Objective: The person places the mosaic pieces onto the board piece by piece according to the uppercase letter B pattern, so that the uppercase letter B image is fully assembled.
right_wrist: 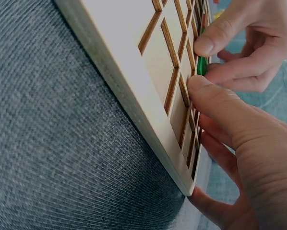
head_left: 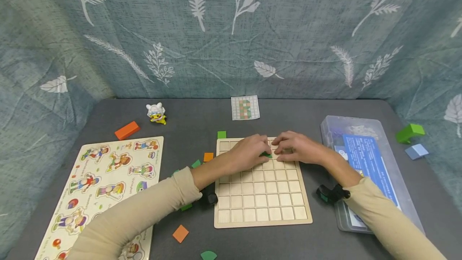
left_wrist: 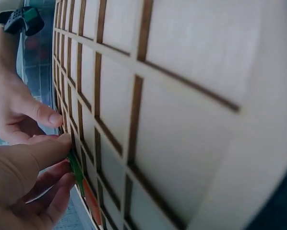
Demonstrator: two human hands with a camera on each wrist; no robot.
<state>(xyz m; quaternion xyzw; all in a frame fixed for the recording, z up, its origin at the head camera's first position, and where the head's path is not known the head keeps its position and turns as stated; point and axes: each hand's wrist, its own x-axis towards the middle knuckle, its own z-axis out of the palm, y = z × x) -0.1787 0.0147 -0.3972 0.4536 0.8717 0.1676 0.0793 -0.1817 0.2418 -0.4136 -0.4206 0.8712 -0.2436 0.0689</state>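
A wooden grid board (head_left: 262, 224) lies in front of me, its square cells edged by raised strips. Over its upper part, my left hand (head_left: 247, 153) pinches a small green piece (left_wrist: 76, 172) between thumb and fingers. An orange piece (left_wrist: 91, 203) shows in the board beside it in the left wrist view, partly hidden. My right hand (head_left: 301, 147) is just to the right, fingers loosely bent. Its thumb (right_wrist: 200, 82) touches the board close to the green piece, while its other fingers reach round the board's far edge. Whether the right fingertips touch the green piece cannot be told.
A small pattern card (head_left: 245, 108) lies behind the board. Loose pieces, including an orange square (head_left: 180, 234) and a green one (head_left: 208, 255), lie to the left. A picture puzzle (head_left: 157, 151) is further left; a plastic box (head_left: 391, 171) stands right, near a green arch block (head_left: 410, 133).
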